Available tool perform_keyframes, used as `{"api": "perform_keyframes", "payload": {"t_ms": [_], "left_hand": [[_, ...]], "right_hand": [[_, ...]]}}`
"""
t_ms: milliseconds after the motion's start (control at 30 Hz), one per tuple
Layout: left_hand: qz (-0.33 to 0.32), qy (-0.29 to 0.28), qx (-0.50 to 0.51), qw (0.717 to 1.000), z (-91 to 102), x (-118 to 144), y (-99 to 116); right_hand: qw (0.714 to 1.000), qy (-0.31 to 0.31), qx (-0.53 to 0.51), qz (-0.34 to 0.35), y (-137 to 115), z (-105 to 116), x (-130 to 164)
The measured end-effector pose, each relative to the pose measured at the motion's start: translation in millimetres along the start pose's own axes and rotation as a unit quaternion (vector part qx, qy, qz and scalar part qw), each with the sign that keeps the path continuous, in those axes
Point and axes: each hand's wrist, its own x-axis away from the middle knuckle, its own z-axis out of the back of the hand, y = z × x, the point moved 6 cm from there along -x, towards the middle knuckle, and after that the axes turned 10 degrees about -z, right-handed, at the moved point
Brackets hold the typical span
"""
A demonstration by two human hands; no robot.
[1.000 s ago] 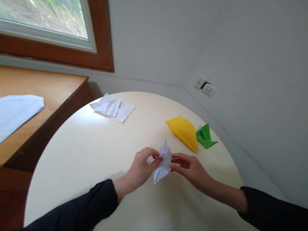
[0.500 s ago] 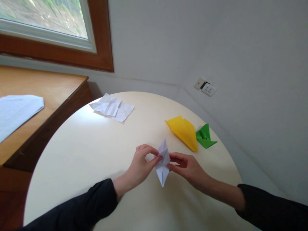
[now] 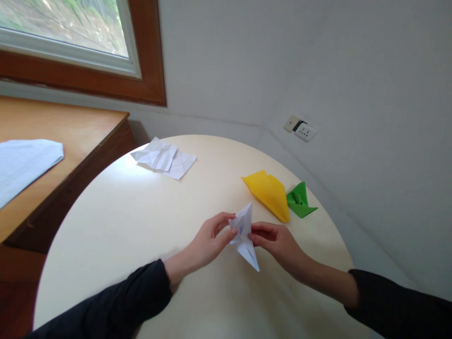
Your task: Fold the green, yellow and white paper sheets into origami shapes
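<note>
A folded white paper (image 3: 245,240), pointed at its top and bottom ends, is held up over the round table (image 3: 116,235). My left hand (image 3: 208,238) pinches its left side between thumb and fingers. From the right, my right hand (image 3: 277,240) grips the opposite edge, its fingertips partly behind the paper. Folds and a gap show on the side of the paper facing me. Beyond my right hand lie a yellow folded paper (image 3: 270,193) and, touching or very near it, a green folded paper (image 3: 301,201).
Creased white paper sheets (image 3: 164,157) lie near the table's far left edge. A wooden desk (image 3: 70,122) at the left bears a pale blue folded cloth or sheet (image 3: 26,165). A wall socket (image 3: 305,131) is beyond the table's right edge, and a window (image 3: 70,33) is upper left.
The white paper has turned and spread wider; its lower tip has swung to the right and its upper tip has also shifted right. Both hands keep their hold.
</note>
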Motion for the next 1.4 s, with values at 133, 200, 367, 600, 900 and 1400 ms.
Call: {"api": "perform_keyframes", "payload": {"t_ms": [133, 200, 367, 600, 900, 1400], "left_hand": [[0.037, 0.009, -0.017, 0.999, 0.2, 0, -1], [0.037, 0.024, -0.043, 0.998, 3.4, 0, -2], [0.053, 0.071, -0.058, 0.994, 10.1, 0, -8], [0.085, 0.087, -0.004, 0.993, 7.6, 0, -9], [0.078, 0.061, 0.053, 0.994, 2.2, -2, -6], [0.028, 0.034, 0.077, 0.996, -2.2, 1, 5]], "right_hand": [[1.0, -0.011, 0.01, -0.007, 0, -3, 0], [1.0, -0.021, 0.013, -0.007, 0, -4, 0], [0.997, -0.071, -0.017, -0.001, 2, -9, 1], [0.997, -0.077, 0.011, 0.007, 3, -12, 0], [0.999, -0.047, 0.001, -0.01, 5, -11, -1], [0.999, 0.008, -0.027, -0.014, 6, -7, -4]]}}
